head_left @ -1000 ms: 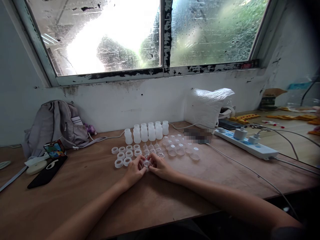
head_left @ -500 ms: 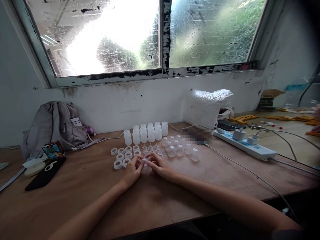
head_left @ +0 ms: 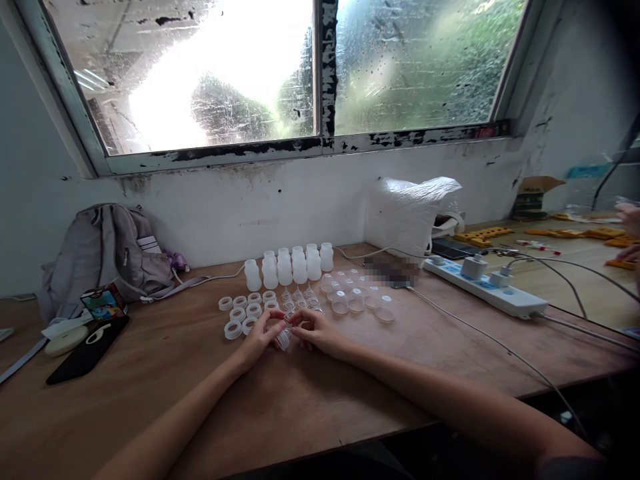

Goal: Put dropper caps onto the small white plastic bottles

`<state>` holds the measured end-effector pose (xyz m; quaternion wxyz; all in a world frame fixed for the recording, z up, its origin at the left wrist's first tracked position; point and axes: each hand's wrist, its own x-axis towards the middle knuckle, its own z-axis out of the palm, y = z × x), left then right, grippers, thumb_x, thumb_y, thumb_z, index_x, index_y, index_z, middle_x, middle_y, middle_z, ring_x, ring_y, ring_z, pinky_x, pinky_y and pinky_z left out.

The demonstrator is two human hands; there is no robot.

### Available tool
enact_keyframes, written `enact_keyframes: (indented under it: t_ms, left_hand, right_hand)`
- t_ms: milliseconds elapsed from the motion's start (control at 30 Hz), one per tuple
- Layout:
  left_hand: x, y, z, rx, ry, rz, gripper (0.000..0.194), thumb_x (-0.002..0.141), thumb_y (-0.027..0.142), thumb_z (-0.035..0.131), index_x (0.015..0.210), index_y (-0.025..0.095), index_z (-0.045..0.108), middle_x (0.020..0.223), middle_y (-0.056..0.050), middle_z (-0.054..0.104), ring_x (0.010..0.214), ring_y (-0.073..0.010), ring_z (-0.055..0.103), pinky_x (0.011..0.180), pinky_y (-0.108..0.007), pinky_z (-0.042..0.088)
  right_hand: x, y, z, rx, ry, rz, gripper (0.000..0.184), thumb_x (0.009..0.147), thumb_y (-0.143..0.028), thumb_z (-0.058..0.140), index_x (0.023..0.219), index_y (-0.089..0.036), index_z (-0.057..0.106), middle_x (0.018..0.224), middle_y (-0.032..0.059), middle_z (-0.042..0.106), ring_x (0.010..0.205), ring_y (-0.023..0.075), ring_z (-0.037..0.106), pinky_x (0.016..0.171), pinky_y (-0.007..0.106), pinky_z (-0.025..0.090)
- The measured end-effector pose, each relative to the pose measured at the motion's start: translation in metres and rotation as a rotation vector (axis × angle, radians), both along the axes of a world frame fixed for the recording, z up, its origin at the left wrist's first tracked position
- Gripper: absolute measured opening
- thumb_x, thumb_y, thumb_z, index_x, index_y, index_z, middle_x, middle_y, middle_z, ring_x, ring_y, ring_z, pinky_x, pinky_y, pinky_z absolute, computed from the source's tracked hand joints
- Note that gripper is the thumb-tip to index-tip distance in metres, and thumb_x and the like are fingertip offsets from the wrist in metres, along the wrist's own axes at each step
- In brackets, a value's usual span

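My left hand (head_left: 261, 339) is closed around a translucent ribbed bottle ring (head_left: 283, 340), tilted over the table. At the ring's upper right, the fingers of my right hand (head_left: 319, 331) are pinched together. Whatever they grip is too small to make out; it may be a clear teat at the ring. Just beyond my hands lie several clear bottle teats (head_left: 299, 298). Loose white rings (head_left: 233, 330) are laid out to the left of them, and clear domed caps (head_left: 356, 301) to the right. Behind these stand frosted small bottles (head_left: 285, 268) in rows.
A grey backpack (head_left: 107, 247) and a black phone-like slab (head_left: 89, 352) are at left. To the right lie a white power strip (head_left: 505, 298) and a cable (head_left: 470, 329) crossing the table. A silvery padded bag (head_left: 407, 213) leans on the wall. Another person's hand (head_left: 629, 223) shows far right.
The ring has been tipped in my left hand, so its ribbed side now shows below my fingers. My right hand has drawn slightly to the right, its fingers more curled.
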<state>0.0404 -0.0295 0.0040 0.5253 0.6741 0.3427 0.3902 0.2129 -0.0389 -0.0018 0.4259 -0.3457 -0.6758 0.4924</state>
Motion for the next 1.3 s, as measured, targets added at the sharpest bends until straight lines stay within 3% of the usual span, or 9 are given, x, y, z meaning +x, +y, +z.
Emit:
enact_keyframes:
  t_ms: [167,300,400,567,800,1167,1300]
  left_hand:
    - [0.001,-0.001,-0.004,0.106,0.075,0.026,0.039,0.067,0.034,0.058,0.099,0.018,0.042,0.105,-0.005,0.046,0.068,-0.0093,0.052,0.057,-0.021,0.045]
    - [-0.001,0.001,-0.008,0.155,0.127,0.03,0.047,0.063,0.027,0.063,0.104,0.018,0.04,0.094,-0.004,0.052,0.072,-0.0127,0.054,0.063,-0.025,0.045]
    - [-0.002,0.002,-0.01,0.218,0.158,0.046,0.047,0.063,0.022,0.062,0.105,0.019,0.04,0.091,-0.004,0.054,0.079,-0.0158,0.055,0.07,-0.029,0.044]
    - [-0.001,0.001,-0.007,0.325,0.185,0.089,0.041,0.063,0.016,0.059,0.101,0.019,0.043,0.105,-0.007,0.05,0.095,-0.0191,0.05,0.079,-0.03,0.041]
    - [-0.002,0.002,0.0,0.417,0.269,0.113,0.037,0.061,0.01,0.051,0.097,0.019,0.046,0.099,-0.005,0.051,0.09,-0.0176,0.05,0.078,-0.029,0.041]
    - [-0.004,-0.002,0.004,0.386,0.208,0.093,0.032,0.068,0.014,0.049,0.099,0.019,0.044,0.102,-0.005,0.05,0.089,-0.0164,0.051,0.078,-0.028,0.04]
    - [-0.008,0.012,0.014,0.422,0.133,0.245,0.026,0.075,0.022,0.045,0.101,0.02,0.045,0.102,-0.005,0.052,0.094,-0.0167,0.05,0.078,-0.028,0.04]
  right_hand:
    - [0.001,0.0,0.0,0.004,-0.025,-0.012,0.023,0.07,-0.034,0.056,0.083,-0.016,0.05,0.048,-0.0071,0.047,0.035,0.0045,0.041,0.032,0.014,0.031]
    - [0.002,0.006,-0.007,0.014,-0.054,-0.031,0.025,0.07,-0.034,0.056,0.086,-0.016,0.052,0.048,-0.0064,0.048,0.035,0.0046,0.041,0.031,0.014,0.03]
    - [0.003,0.008,-0.011,0.013,-0.077,-0.03,0.024,0.071,-0.035,0.055,0.085,-0.015,0.052,0.049,-0.0059,0.048,0.035,0.0046,0.041,0.032,0.014,0.031]
    - [0.002,0.009,-0.012,0.022,-0.1,-0.064,0.023,0.072,-0.037,0.053,0.08,-0.015,0.052,0.049,-0.0054,0.048,0.035,0.0047,0.041,0.032,0.015,0.031]
    - [-0.002,0.005,-0.009,0.071,-0.126,-0.122,0.023,0.077,-0.04,0.047,0.079,-0.017,0.05,0.043,-0.0068,0.045,0.032,0.0047,0.038,0.031,0.015,0.027]
    - [0.001,-0.002,0.002,0.201,-0.226,-0.182,0.02,0.079,-0.038,0.044,0.076,-0.018,0.048,0.045,-0.0059,0.043,0.038,0.0066,0.039,0.038,0.018,0.03]
    - [0.008,-0.001,0.004,0.251,-0.249,-0.255,0.028,0.081,-0.04,0.038,0.066,-0.017,0.045,0.046,-0.0046,0.042,0.041,0.0072,0.038,0.041,0.019,0.03]
